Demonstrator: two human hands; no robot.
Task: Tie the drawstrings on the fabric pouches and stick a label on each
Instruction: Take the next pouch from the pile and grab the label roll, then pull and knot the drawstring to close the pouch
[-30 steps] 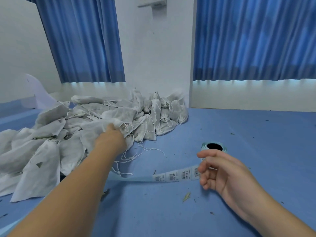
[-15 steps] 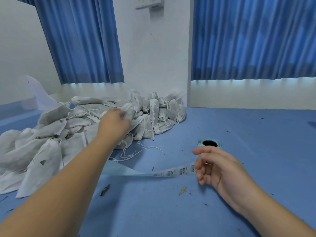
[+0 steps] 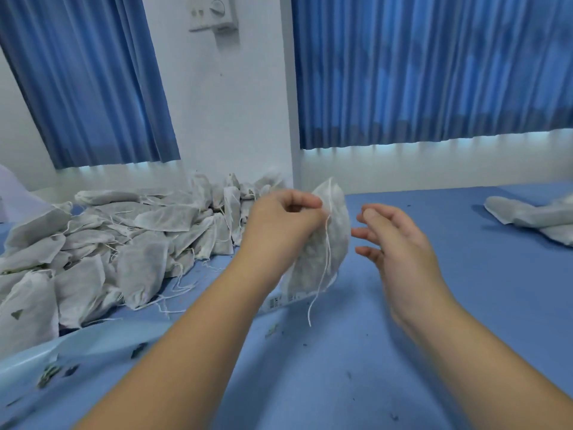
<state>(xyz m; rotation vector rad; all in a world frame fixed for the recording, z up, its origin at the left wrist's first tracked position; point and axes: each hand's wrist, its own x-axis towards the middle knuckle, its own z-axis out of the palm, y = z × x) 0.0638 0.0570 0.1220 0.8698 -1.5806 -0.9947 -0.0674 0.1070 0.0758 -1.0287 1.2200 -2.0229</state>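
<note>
My left hand (image 3: pixel 280 223) grips a white fabric pouch (image 3: pixel 333 240) near its top and holds it upright above the blue surface. Its thin white drawstring (image 3: pixel 324 268) dangles down in front of the pouch. My right hand (image 3: pixel 395 240) hovers just right of the pouch with relaxed fingers pointing at it, holding nothing. A strip of barcode labels (image 3: pixel 283 301) lies on the surface below the pouch, partly hidden by my left forearm.
A big heap of white pouches (image 3: pixel 117 243) with loose strings covers the left of the blue surface (image 3: pixel 465 305). More white pouches (image 3: pixel 533 217) lie at the far right. Pale blue label backing (image 3: pixel 102 339) trails at lower left. Dark crumbs are scattered about.
My left hand has lifted a pouch out of the heap and brought it to the centre. My right hand has let go of the label strip and risen beside the pouch.
</note>
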